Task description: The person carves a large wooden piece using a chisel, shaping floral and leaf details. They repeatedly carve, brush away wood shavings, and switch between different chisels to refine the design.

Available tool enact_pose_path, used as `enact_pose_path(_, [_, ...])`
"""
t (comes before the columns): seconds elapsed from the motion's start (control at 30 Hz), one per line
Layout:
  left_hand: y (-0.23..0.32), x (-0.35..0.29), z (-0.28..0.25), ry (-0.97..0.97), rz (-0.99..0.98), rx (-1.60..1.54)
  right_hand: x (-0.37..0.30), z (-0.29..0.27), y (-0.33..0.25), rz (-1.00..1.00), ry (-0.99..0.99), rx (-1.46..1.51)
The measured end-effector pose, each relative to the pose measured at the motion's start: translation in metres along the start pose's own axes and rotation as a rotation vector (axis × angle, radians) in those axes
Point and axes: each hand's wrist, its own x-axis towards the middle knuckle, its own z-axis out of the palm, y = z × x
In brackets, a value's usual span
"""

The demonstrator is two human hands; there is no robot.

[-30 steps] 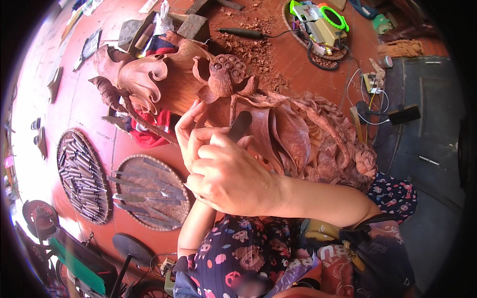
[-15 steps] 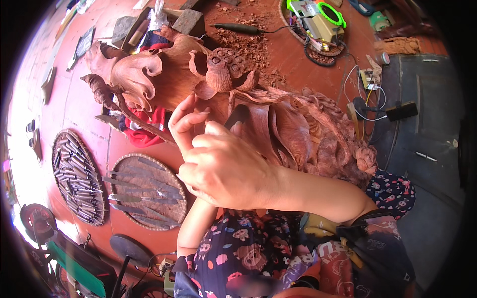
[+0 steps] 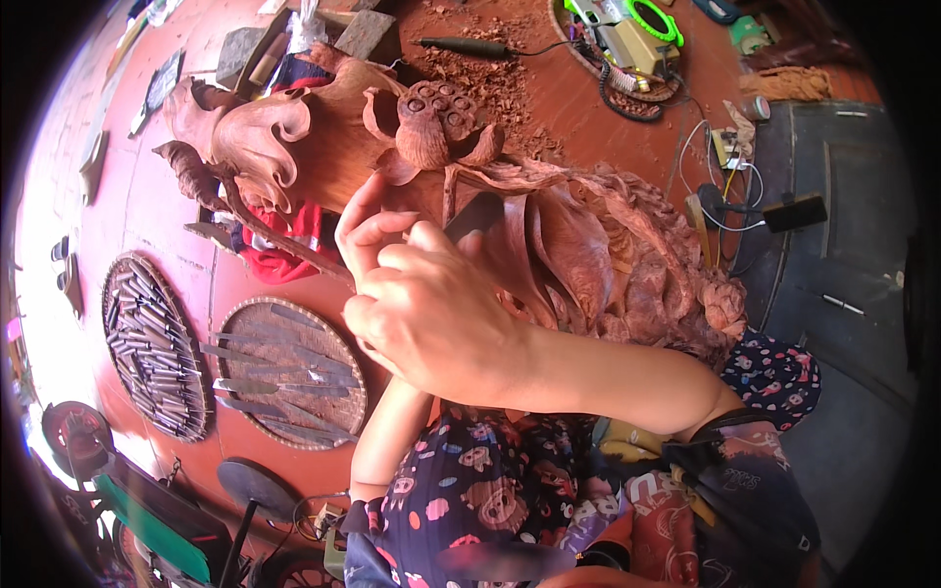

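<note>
A large reddish-brown wood carving [image 3: 578, 245] lies across in front of me, with a carved lotus seed pod [image 3: 431, 118] and curled leaves. My right hand [image 3: 441, 323] is closed over its near side, fingers curled; whatever they hold is hidden. Behind it, my left hand [image 3: 361, 216] is mostly covered. Two slightly bent fingers show apart, one tip at a carved petal [image 3: 394, 169] below the pod. A dark flat piece [image 3: 474, 218] shows just beyond my right hand against the carving; I cannot tell what it is.
At left, one round woven tray [image 3: 205, 392] holds several chisel-like tools, another [image 3: 361, 392] several flat dark blades. Beyond the carving lie a corded handpiece [image 3: 466, 46], wood shavings [image 3: 495, 88] and a basket with a power unit [image 3: 637, 54]. A phone [image 3: 794, 214] and cables lie at right.
Both hands have shifted slightly left, and my right hand slightly up. The carving appears a little further left and up in the picture.
</note>
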Motion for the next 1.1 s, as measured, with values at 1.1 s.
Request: enact_pose_path(1.1, [0.025,-0.014,-0.061,-0.188,0.174,-0.107,-0.036,-0.013,-0.046,-0.338,0.006,-0.103])
